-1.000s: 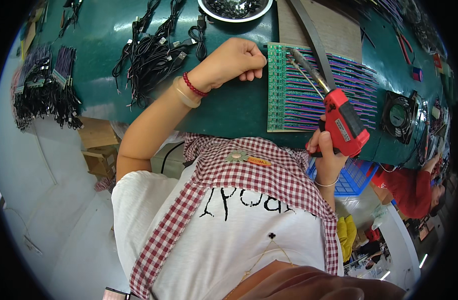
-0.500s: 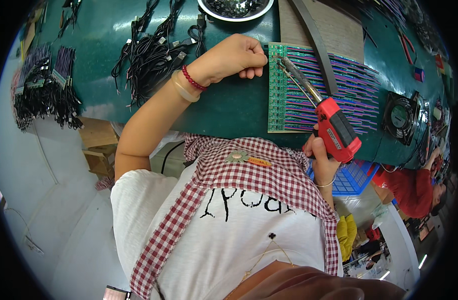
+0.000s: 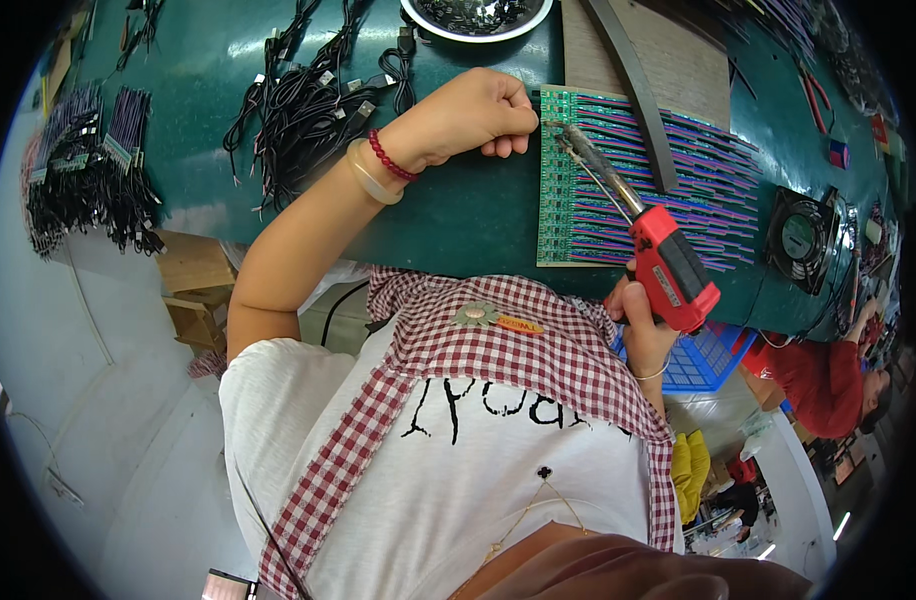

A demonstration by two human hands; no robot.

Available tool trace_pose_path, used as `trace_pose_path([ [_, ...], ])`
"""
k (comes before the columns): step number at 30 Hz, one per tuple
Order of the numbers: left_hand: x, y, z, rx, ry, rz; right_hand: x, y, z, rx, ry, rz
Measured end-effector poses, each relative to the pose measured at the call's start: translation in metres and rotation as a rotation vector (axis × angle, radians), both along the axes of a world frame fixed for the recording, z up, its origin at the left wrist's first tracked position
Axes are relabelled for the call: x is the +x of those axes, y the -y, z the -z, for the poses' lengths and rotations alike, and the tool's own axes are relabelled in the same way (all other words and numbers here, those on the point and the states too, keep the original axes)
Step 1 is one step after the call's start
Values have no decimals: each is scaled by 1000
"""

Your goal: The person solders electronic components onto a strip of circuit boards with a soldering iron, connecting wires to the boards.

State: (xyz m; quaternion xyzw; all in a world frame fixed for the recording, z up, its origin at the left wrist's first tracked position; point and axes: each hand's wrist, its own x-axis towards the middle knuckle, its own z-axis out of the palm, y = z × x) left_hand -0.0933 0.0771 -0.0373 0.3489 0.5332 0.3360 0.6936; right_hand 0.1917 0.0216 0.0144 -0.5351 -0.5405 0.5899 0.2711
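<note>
Head view: right hand [image 3: 646, 322] closed round soldering iron [image 3: 676, 268]; left hand [image 3: 490, 112] pinched, contents unclear, beside circuit board [image 3: 555, 205]. Apparent step: soldering; next move needs steady aim.

- Right hand [image 3: 646, 325]: moved left and nearer.
- Red soldering gun [image 3: 675, 270]: shifted likewise; its tip has moved left over the green circuit boards [image 3: 554, 215].

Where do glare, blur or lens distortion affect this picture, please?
In the head view, pale glare marks the green tabletop beside the black USB cables; the fisheye lens blackens the corners and tips the co-worker in red sideways; the red soldering gun looks fairly sharp, though fine detail on the green circuit boards is too small to judge.
</note>
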Motion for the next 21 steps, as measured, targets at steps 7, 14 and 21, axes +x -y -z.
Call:
trace_pose_path([
  [7,0,-1,-2,1,-4,6,1,-1,-3,3,-68,4],
  [14,-2,-1,-1,-5,0,14,-2,-1,0,-31,-37,-15],
  [21,-2,-2,-2,-1,-14,23,0,2,-1,14,10,-41],
])
